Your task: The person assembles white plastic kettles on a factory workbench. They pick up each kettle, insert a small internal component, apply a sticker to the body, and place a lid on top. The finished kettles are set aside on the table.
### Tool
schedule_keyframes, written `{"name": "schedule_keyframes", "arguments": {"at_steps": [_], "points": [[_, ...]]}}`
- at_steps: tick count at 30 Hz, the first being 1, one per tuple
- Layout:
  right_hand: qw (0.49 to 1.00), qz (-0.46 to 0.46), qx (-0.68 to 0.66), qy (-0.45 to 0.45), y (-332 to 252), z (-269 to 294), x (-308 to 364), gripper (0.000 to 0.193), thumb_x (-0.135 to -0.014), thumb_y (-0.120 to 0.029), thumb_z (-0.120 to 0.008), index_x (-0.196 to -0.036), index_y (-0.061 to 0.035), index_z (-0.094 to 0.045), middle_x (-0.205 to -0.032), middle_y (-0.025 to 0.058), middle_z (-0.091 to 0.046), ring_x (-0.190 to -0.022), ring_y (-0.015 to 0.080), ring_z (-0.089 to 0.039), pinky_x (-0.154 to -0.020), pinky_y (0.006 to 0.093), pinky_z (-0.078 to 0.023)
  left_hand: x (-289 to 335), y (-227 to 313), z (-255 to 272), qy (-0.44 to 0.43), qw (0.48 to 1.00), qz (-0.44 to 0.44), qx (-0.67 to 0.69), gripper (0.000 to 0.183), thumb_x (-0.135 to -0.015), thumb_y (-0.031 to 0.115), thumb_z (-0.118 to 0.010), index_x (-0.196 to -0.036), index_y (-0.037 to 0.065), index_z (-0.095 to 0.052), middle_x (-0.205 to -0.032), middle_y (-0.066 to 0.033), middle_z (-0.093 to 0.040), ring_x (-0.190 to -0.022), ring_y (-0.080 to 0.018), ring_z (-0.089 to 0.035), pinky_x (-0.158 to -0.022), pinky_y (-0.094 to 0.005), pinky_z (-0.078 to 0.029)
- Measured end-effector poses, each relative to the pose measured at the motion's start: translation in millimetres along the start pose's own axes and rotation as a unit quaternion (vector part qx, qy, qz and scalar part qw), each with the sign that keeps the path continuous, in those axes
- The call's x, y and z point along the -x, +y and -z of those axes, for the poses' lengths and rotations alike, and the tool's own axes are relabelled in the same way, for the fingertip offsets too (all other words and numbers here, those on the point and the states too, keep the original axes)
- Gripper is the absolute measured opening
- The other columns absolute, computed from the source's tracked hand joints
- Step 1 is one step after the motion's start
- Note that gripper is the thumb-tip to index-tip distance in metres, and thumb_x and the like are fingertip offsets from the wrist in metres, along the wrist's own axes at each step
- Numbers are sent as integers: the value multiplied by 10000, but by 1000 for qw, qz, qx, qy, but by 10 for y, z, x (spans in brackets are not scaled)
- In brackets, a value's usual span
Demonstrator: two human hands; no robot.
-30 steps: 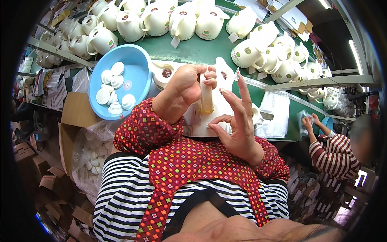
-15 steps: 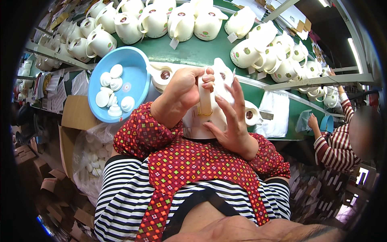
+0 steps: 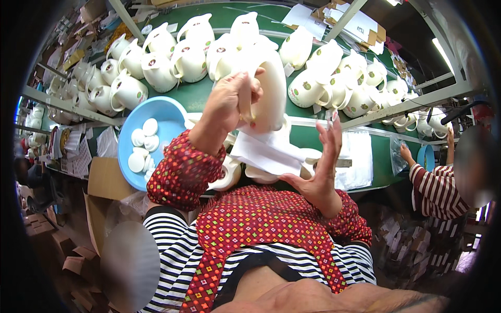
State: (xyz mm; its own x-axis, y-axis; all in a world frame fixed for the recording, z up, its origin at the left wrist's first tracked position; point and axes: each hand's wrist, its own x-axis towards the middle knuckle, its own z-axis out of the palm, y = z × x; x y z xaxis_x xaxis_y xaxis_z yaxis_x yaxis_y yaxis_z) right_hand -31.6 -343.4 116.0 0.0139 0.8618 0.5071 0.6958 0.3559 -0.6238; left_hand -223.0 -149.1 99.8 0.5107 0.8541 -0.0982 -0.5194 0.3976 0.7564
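Observation:
My left hand (image 3: 227, 101) is closed round the handle of a white jug (image 3: 270, 96), lifted and tilted over the near side of the green table. Off to the jug's right, my right hand (image 3: 321, 172) is open, thumb and fingers spread, holding nothing. Between my hands, below the jug, lies a white sheet (image 3: 269, 154); whether it touches my thumb I cannot tell. Partly hidden under it are white jug tops, one of them the jug part (image 3: 228, 175) near my apron.
A blue basin (image 3: 180, 112) with white lids (image 3: 136, 162) stands left. Rows of white jugs (image 3: 189, 60) line the table's (image 3: 209, 91) far side. White plastic bags (image 3: 357, 159) lie right, beyond them a co-worker's striped sleeve (image 3: 425, 182). A cardboard box (image 3: 109, 177) sits lower left.
The jug has risen away from my body toward the far rows in my left hand. My right hand has come off it and moved right. The white sheet has come into view.

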Motion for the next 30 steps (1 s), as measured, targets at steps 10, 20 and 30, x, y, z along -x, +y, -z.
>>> {"name": "schedule_keyframes", "arguments": {"at_steps": [10, 20, 30], "points": [[993, -116, -17, 27, 220, 34, 246, 1057, -751, -125, -890, -1581, -49, -240, -1623, 231, -187, -1235, 315, -537, -1067, 437, -450, -1167, -557, 652, 71, 982, -69, -159, 308, -1075, 215, -464, -858, 53, -611, -750, -15, -584, -733, -126, -574, -714, -272, -468], [984, -172, -41, 20, 441, -8, 147, 1043, -742, -64, -876, -1574, -34, -247, -1609, 224, -220, -1215, 293, -561, -1053, 417, -463, -1103, -1021, 1804, 172, 827, 30, -534, 628, -1020, 506, -546, -698, -10, -704, -657, -139, -670, -645, -289, -652, -679, -445, -515], [966, -237, -97, 33, 657, -13, 162, 986, -746, 104, -750, -1575, -20, -231, -1592, 179, -300, -996, 200, -620, -909, 325, -521, -2350, -274, 1546, 44, 587, -268, -763, 649, -858, -20, -573, -1477, -9, -382, -1485, -256, -466, -1348, -424, -457, -1121, -493, -382]]}}
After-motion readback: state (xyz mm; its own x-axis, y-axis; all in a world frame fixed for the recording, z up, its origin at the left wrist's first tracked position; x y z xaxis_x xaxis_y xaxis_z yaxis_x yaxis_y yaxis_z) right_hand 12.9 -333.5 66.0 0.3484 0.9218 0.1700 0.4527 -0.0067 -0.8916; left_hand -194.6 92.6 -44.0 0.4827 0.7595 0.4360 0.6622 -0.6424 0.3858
